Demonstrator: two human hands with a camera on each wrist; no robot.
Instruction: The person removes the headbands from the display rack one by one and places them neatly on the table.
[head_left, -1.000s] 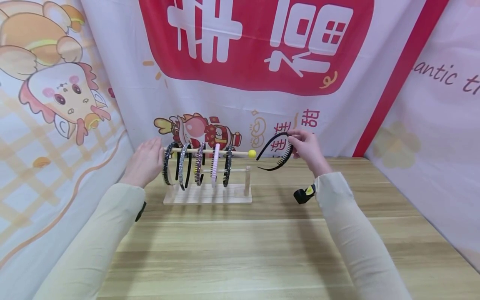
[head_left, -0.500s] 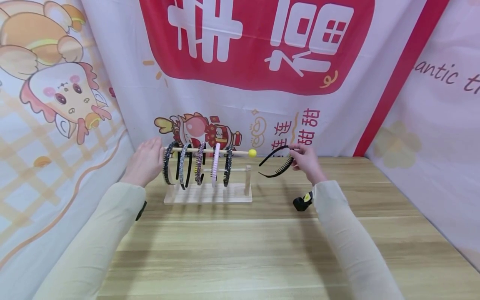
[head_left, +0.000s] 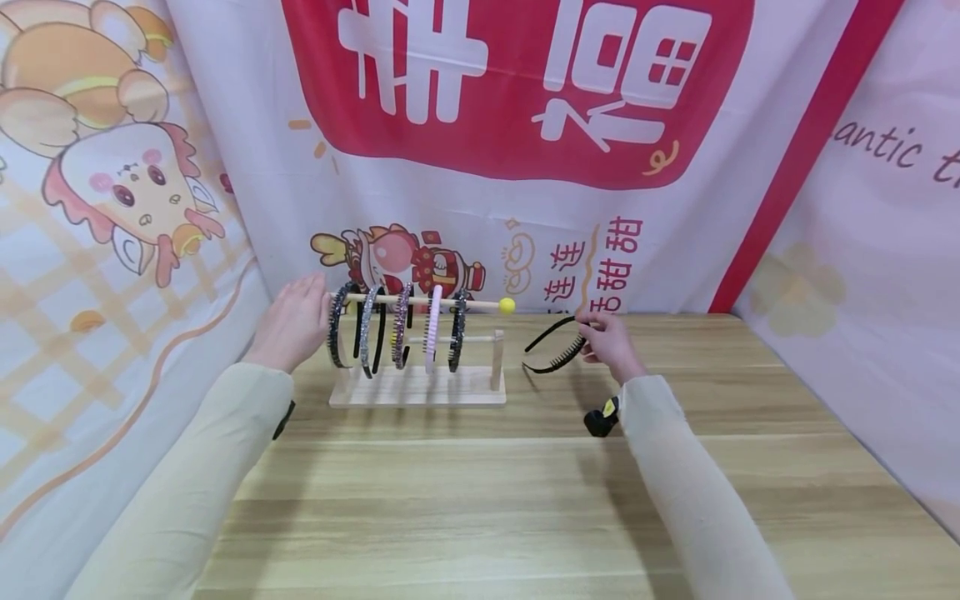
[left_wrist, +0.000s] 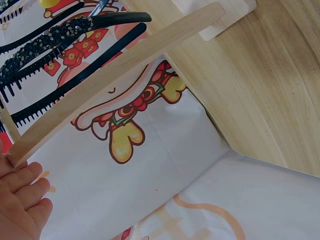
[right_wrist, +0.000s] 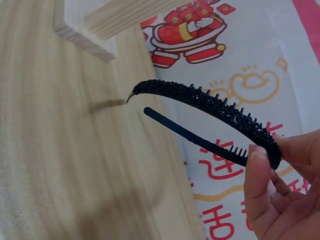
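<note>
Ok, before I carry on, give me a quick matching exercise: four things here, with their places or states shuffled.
1. pale pink headband
2. yellow ball
3. left hand
4. right hand

A. holding a black headband
B. hanging on the upper bar
C. capping one end of the upper bar
D. at the top of a wooden post

Pairs: 1-B, 2-C, 3-D, 4-A

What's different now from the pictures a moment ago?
The right hand moved down in the head view, carrying the black headband lower too, beside the rack. Nothing new was grabbed, and nothing was let go. The left hand stayed at the rack's left end, and the five hanging headbands stayed put.
</note>
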